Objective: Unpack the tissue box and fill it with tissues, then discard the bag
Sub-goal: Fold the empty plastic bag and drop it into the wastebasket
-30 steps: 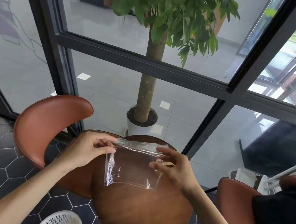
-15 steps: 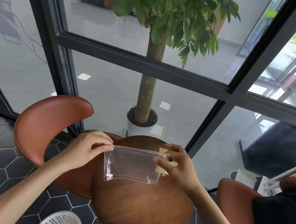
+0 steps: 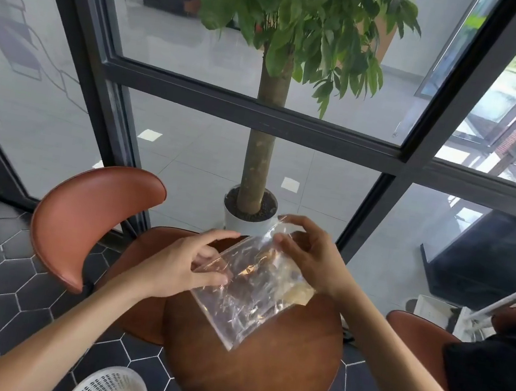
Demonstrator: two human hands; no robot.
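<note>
Holding a clear plastic bag up over the far half of the round wooden table, the person is working it with both hands. The left hand is pinching the bag's left edge between thumb and fingers, with the index finger stretched out along the top. The right hand is gripping the upper right corner, fingers curled over the crinkled top so a bit of plastic is sticking up past them. The bag is hanging tilted, one corner pointing down toward the middle of the table, and it's wrinkling and catching a lot of glare. Something pale and yellowish is showing through it near the right side, close to the table's right edge, but honestly can't tell whether that's inside the bag or lying behind it.

A brown chair is sitting tucked against the table's left edge, and a white mesh basket is sitting on the dark hex-tile floor off the near-left edge. Past the far edge, a potted tree is standing behind the glass
</note>
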